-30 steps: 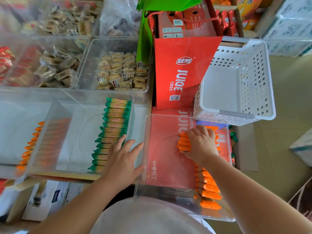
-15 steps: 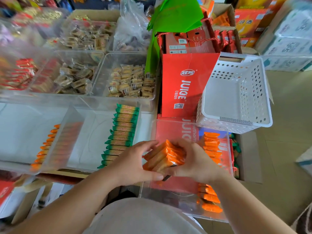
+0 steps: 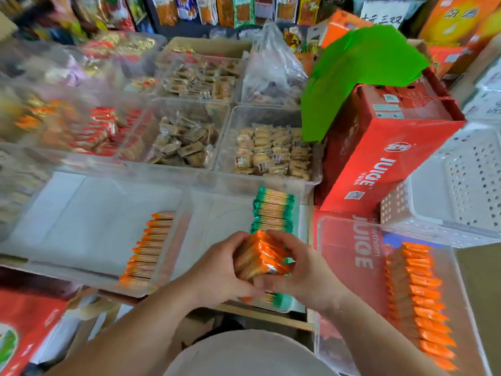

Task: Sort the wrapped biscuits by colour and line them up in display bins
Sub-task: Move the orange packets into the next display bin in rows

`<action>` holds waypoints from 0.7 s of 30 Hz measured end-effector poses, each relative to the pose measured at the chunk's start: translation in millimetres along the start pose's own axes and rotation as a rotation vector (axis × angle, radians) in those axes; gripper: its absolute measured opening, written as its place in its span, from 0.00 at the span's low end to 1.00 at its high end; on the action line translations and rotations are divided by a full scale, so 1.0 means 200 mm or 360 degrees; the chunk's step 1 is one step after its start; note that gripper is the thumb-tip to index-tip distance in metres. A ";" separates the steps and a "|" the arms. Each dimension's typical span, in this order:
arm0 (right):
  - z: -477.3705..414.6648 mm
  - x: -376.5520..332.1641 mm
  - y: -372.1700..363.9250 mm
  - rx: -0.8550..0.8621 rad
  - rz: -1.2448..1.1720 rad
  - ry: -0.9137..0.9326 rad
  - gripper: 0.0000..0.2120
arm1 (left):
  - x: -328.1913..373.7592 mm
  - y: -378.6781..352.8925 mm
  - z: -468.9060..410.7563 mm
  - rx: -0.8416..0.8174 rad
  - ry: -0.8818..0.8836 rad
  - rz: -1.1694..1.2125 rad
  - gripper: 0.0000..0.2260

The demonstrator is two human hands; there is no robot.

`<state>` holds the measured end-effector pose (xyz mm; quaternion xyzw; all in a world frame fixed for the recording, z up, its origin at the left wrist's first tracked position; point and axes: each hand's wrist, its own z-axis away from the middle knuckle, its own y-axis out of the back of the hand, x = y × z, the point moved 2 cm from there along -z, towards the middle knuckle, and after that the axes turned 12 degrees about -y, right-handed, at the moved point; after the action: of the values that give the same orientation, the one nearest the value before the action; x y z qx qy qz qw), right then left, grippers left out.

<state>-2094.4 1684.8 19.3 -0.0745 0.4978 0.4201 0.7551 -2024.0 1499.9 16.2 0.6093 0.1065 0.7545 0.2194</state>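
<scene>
A bundle of orange-wrapped biscuits is held between both hands, above the near end of a row of green-wrapped biscuits. My left hand grips the bundle's left side, my right hand curls round its right side. The green row lies in a clear bin. To the left, a second clear bin holds a row of orange biscuits. On the right, a third clear bin holds another orange row.
Clear tubs of assorted wrapped snacks fill the back. A red juice carton with a green bag over it stands at the right, beside a white perforated basket. A red box sits low left.
My right hand lifted a bundle of orange biscuits out of the right bin, my left hand joined it, and both carried the bundle left over the green row. The camera tilted up.
</scene>
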 end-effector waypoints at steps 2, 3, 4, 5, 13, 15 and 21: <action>-0.08 -0.09 -0.14 0.0077 0.0024 -0.0026 0.49 | -0.12 0.16 0.06 0.0163 0.0045 0.0036 0.39; -0.12 -0.13 -0.21 0.0113 0.0021 -0.0030 0.48 | -0.18 0.25 0.09 0.0268 0.0076 0.0077 0.39; -0.16 -0.17 -0.28 0.0144 0.0018 -0.0042 0.46 | -0.25 0.34 0.11 0.0382 0.0107 0.0136 0.39; -0.20 -0.22 -0.34 0.0161 0.0026 -0.0063 0.43 | -0.32 0.43 0.14 0.0487 0.0133 0.0191 0.38; -0.51 -0.42 -0.74 0.0054 0.0433 -0.0325 0.31 | -0.85 1.04 0.10 0.0945 0.0287 -0.0557 0.34; -0.57 -0.43 -0.79 0.0036 0.0539 -0.0334 0.33 | -0.97 1.10 0.02 0.0909 0.0313 -0.0880 0.32; -0.70 -0.46 -0.90 0.0020 0.0903 -0.0221 0.34 | -1.14 1.11 -0.20 0.0735 0.0227 -0.1432 0.28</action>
<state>-2077.6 1443.8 -29.4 0.1014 0.4484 0.6155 0.6402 -2070.3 1203.4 -97.1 0.4829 0.5369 0.5818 0.3742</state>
